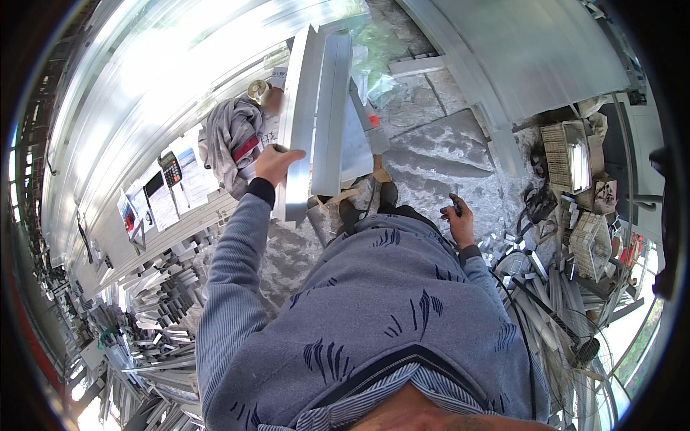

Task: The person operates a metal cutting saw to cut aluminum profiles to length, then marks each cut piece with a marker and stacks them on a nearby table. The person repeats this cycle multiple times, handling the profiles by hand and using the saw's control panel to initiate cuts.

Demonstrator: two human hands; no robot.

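My left hand [277, 165] grips the near part of a long silver metal profile [299, 115], its thumb lying across the upper face. The fingers on the far side are partly hidden. Beside that profile runs a second silver profile [328, 115], parallel to it with a narrow gap between. Over to the right, my right hand [461, 221] hangs low above the stained floor, fingers curled. Something small and dark shows at its fingertips; what it is I cannot make out. A grey cloth with a red stripe [233, 140] lies just left of the held profile.
On the bench at left lie papers [188, 190] and a calculator [170, 169]. Stacked metal offcuts [162, 294] fill the lower left. At right stand a wicker basket [564, 154], a white crate [591, 244] and a floor fan [586, 350]. Large metal sheets [546, 57] lean at upper right.
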